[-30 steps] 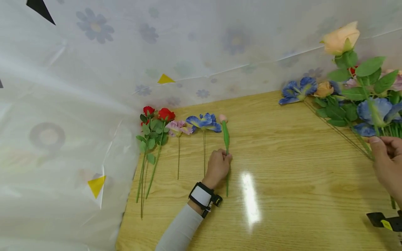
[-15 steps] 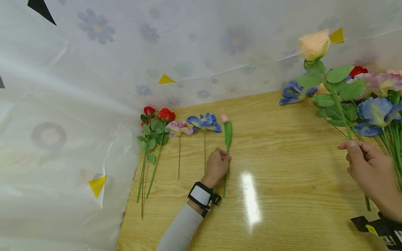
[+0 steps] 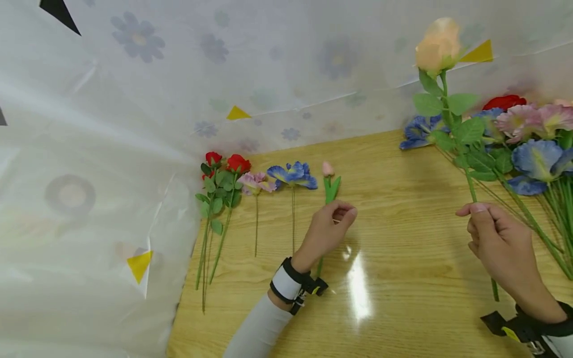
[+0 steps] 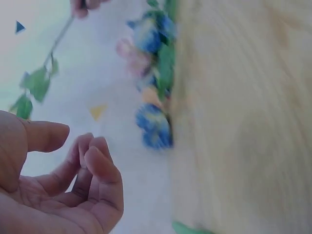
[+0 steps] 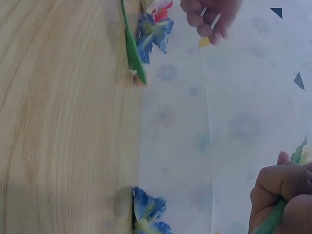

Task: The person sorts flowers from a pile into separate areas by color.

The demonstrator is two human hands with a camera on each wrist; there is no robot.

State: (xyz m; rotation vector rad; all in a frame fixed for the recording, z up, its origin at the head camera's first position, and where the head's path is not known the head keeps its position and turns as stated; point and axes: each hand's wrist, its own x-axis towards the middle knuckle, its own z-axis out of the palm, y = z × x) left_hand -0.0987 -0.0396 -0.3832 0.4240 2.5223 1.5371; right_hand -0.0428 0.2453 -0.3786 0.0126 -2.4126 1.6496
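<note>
My right hand (image 3: 503, 243) pinches the green stem of a peach rose (image 3: 438, 47), holding it upright above the table at the right. In the right wrist view its fingers (image 5: 280, 183) curl round that stem. My left hand (image 3: 329, 226) is raised over a pink tulip (image 3: 328, 169) that lies on the table, its middle stem hidden behind the hand. Loosely curved, the left fingers (image 4: 105, 168) have a gap to the thumb and hold nothing in the left wrist view. Left of the tulip lie a blue iris (image 3: 293, 175), a pink-purple flower (image 3: 256, 183) and red roses (image 3: 237, 163).
A pile of mixed flowers (image 3: 537, 159), blue, pink and red, lies at the right of the wooden table (image 3: 385, 199). Behind the table and at its left hangs a pale flower-printed sheet (image 3: 313, 59).
My left hand has let go of the tulip and lifted off it, with the fingers apart. My right hand has carried the peach rose leftward, away from the pile.
</note>
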